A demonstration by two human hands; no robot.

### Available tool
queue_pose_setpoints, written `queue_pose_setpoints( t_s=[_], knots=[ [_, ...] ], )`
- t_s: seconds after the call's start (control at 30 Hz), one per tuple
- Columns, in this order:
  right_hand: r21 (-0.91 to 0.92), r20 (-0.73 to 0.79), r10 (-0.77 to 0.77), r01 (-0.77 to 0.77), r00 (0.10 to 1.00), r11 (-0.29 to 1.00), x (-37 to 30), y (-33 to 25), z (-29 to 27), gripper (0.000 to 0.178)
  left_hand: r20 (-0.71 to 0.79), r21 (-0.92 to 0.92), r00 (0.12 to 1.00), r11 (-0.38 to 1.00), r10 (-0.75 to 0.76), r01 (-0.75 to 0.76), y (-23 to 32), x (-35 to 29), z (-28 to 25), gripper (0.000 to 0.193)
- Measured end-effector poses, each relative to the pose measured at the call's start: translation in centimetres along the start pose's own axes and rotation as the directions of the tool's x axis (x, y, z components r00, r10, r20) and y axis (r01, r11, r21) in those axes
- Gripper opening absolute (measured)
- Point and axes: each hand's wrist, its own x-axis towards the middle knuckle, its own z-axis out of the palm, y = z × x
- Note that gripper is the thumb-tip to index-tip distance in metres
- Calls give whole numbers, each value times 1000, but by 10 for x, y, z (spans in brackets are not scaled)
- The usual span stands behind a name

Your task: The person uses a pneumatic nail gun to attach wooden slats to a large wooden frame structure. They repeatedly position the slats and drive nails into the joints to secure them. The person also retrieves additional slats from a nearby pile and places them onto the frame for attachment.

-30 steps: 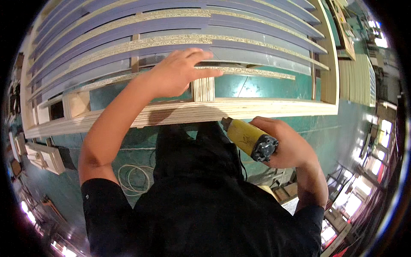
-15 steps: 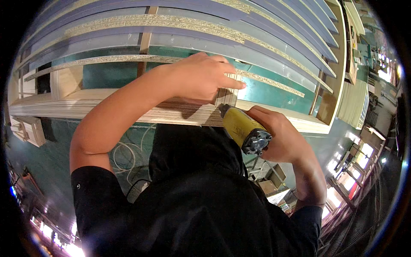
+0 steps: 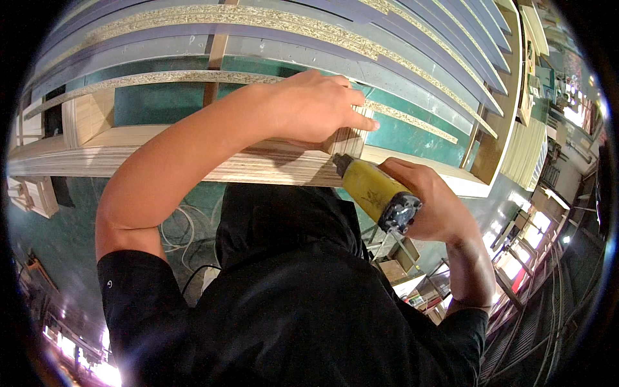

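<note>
My right hand (image 3: 431,201) is closed round the grip of a yellow nail gun (image 3: 373,187) with a black end cap. The gun's dark nose touches or nearly touches the wood at the foot of a short plywood block (image 3: 349,140). This block stands against the long layered plywood rail (image 3: 258,166) in front of me. From the left, my left hand (image 3: 316,108) reaches over the rail and grips the block, with one finger stretched along its upper end. Its other fingers are partly hidden behind the hand.
Beyond the rail, several long chipboard-edged boards (image 3: 225,22) with blue-grey faces stand in a row. A pale wooden frame side (image 3: 509,109) closes the right end. Another wooden block (image 3: 93,116) sits at the left. A pale hose (image 3: 187,226) lies coiled on the green floor.
The nail gun and my right hand have shifted slightly right, the nose still close to the block. My left hand stays on the block. The whole view has moved a little.
</note>
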Motion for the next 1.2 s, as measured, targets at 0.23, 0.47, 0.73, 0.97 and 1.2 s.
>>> queue_pose_setpoints(
  t_s=[0.23,0.47,0.73,0.97,1.2],
  knots=[
    [-41,-24,-30,29,999,999,-8,10,0,59,61,-14,998,1000,-6,7,0,2,-3,61],
    [-70,-36,-36,33,999,997,-10,16,0,62,85,6,996,999,-34,34,2,2,-6,63],
    [-64,-27,34,-36,999,997,-21,17,0,64,134,-22,989,997,-70,73,8,2,-10,76],
    [151,-224,138,-106,965,983,-79,28,66,69,122,-36,988,994,-95,100,14,4,-12,74],
    [834,-294,689,-174,662,523,-157,101,301,56,153,57,970,981,-190,183,29,-4,-2,75]
  ],
)
